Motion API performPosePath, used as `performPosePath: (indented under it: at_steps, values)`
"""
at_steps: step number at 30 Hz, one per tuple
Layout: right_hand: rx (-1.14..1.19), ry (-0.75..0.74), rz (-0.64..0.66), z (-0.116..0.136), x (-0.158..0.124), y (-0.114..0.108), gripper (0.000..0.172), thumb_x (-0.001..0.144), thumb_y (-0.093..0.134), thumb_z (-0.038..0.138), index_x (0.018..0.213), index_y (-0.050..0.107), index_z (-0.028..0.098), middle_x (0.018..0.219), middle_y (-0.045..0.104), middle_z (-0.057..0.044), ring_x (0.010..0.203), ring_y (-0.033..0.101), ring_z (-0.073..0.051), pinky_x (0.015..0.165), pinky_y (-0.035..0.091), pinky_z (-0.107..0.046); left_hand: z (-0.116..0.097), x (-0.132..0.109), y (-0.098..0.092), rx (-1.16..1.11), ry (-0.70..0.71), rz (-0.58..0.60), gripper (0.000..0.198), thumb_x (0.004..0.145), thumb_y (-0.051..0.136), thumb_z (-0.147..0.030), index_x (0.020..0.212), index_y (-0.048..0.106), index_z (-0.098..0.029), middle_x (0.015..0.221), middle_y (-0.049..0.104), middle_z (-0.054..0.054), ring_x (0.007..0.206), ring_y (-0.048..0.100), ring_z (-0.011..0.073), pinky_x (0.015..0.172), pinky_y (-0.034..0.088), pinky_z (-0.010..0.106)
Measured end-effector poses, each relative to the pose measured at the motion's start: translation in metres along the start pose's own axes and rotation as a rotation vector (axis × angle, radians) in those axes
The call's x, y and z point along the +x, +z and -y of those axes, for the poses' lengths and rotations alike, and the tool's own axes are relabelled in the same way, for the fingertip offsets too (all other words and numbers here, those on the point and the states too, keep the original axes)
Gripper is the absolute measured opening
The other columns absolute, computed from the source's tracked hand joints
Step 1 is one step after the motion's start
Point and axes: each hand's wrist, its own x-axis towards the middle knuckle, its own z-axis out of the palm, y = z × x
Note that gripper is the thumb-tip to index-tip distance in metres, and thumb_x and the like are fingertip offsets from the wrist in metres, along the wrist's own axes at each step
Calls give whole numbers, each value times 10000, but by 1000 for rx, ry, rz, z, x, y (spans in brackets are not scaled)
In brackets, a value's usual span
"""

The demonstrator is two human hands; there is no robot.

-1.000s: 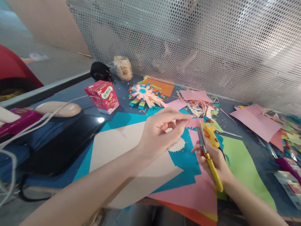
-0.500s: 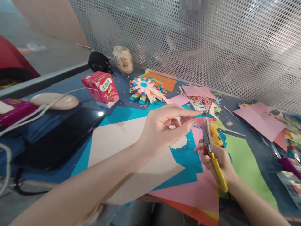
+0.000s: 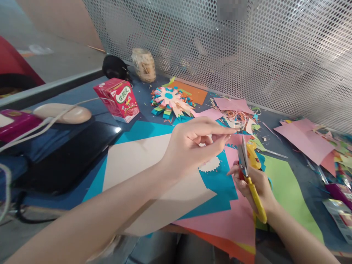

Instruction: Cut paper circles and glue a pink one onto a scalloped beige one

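My left hand (image 3: 187, 146) hovers over the layered paper with thumb and forefinger closed toward each other. Whatever sits between those fingertips, if anything, is too small to make out. Scissors with yellow handles (image 3: 256, 200) are in my right hand (image 3: 264, 189), blades pointing up and away, close to the left fingertips. Beneath the left hand lie a cream sheet (image 3: 137, 168) and a blue sheet (image 3: 220, 201). A white piece with a jagged edge (image 3: 211, 165) rests on the blue, partly hidden by the hand. Pink paper (image 3: 233, 227) spreads under the scissors.
Beyond the sheets sits a layered paper flower (image 3: 168, 96). Paper scraps (image 3: 239, 119) lie to its right. A pink drink carton (image 3: 119, 99), a jar (image 3: 144, 65) and a dark phone-like slab (image 3: 63, 157) stand or lie leftward. Green paper (image 3: 288, 198) and a yellow glue gun (image 3: 253, 156) are at right.
The view has shifted slightly. Both hands keep nearly the same pose, the left fingertips still close together and the scissors still held upright beside them.
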Motion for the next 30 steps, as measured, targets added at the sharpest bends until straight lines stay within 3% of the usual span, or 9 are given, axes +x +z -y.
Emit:
performPosePath:
  at_steps: [15,24,30]
  values:
    - [-29,19,6,4,0,-1,418,931,398,552,761,542,199,624,585,-21,480,518,-138,434,408,-250,-2,1,-2,50,-15,27,188,756,644,-119,848,784,-203,748,710,12,480,504,43,402,387,157]
    - [-28,37,-18,1,0,2,453,913,425,584,810,610,184,526,470,31,395,397,-100,429,391,-255,2,0,1,-1,-116,11,156,748,667,-177,859,776,-194,834,751,49,743,683,155,524,525,197]
    - [5,85,-28,8,0,2,548,900,381,656,792,615,173,492,393,47,374,359,-90,381,347,-232,2,-2,4,-15,-215,57,118,742,667,-187,810,764,-179,780,759,41,643,664,132,482,496,187]
